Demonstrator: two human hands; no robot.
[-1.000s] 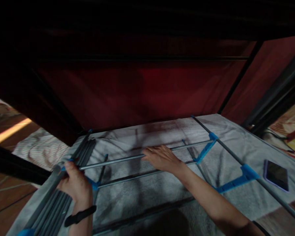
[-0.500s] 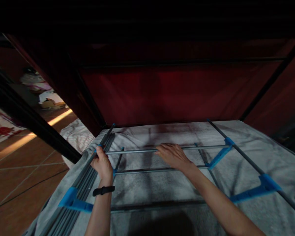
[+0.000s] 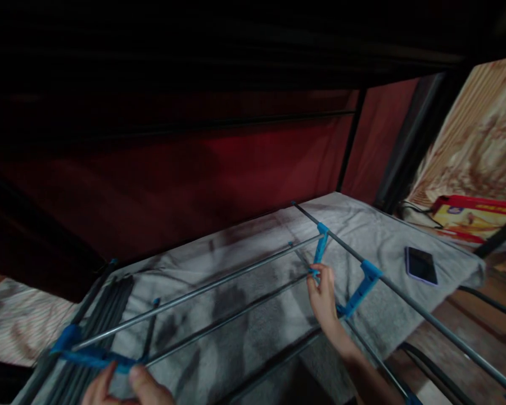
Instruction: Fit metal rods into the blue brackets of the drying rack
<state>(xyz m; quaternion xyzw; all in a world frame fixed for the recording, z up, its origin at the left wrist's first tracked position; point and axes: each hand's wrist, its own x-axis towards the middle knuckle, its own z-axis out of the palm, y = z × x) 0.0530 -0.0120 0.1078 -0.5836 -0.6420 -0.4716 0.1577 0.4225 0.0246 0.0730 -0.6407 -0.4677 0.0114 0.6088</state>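
Note:
A frame of grey metal tubes (image 3: 219,281) joined by blue plastic connectors lies on a grey cloth. At the lower left, my left hand (image 3: 124,389) is partly cut off by the bottom edge, its thumb and fingers closed about the end of the left blue connector (image 3: 95,356). My right hand (image 3: 324,295) pinches the lower end of the far right blue connector (image 3: 321,243), where a lower cross tube (image 3: 274,288) meets it. A nearer blue connector (image 3: 362,289) sits on the same long right tube (image 3: 430,318).
Several loose grey tubes (image 3: 95,315) lie bundled at the left. A phone (image 3: 421,265) rests on the grey cloth (image 3: 388,236) at the right. Dark red panels (image 3: 236,169) rise behind. Beyond the right edge is a red and yellow box (image 3: 472,219).
The view has swung right, bringing the phone and box into sight. My right hand has left the upper cross tube for the far right connector; my left hand now holds the left connector.

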